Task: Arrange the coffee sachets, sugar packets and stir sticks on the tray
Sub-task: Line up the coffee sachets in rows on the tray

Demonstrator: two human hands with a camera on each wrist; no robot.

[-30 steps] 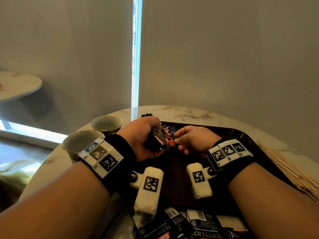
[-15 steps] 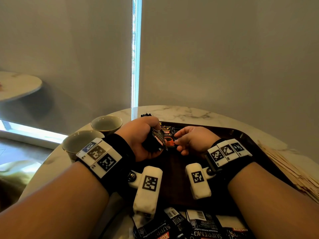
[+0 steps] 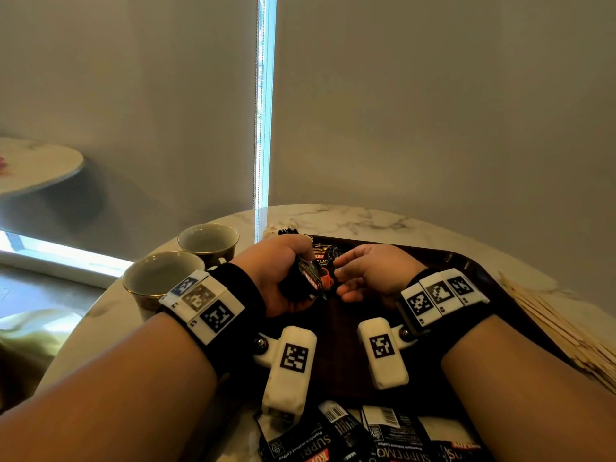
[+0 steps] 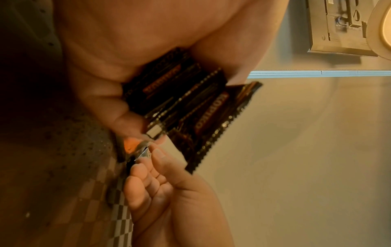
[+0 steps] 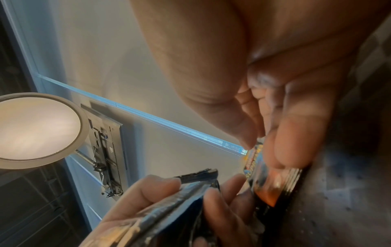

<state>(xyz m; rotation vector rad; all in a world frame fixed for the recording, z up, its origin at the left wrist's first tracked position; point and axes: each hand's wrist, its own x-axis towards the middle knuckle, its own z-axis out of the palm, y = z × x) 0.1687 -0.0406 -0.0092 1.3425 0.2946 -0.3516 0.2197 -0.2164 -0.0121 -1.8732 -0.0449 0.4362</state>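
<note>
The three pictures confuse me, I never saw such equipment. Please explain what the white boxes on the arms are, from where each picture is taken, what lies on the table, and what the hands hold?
No machine is here: a person works with bare hands. The white boxes are small cameras strapped to the wrists. The wide picture comes from a camera on the head, looking down. The other two look along each hand from its wrist.

On the marble table stands a dark tray. Two cups stand to its left, wooden stir sticks lie to its right, and loose coffee sachets lie nearest the person.

The left hand grips a bundle of sachets. The right hand pinches one sachet low over the tray, where others already lie.
</note>
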